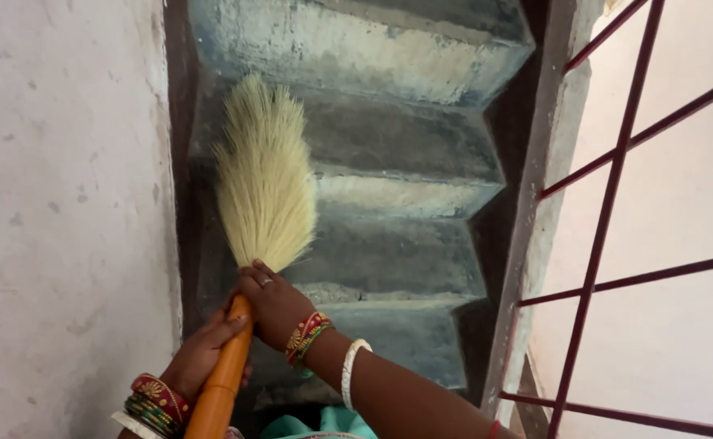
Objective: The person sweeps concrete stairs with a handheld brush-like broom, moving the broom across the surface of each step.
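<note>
Orange broom handle (224, 370) is grasped by both hands, right hand (273, 302) above left hand (202, 351). Bristles (265, 175) are held over the concrete stairs (397, 244); footing could be lost on the steep steps beside the handle.

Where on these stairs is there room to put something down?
The grey step treads lie bare between the white wall and the red railing. It is crowded on the left: the broom's straw head spreads there, and the left hand and right hand grip its orange handle.
</note>
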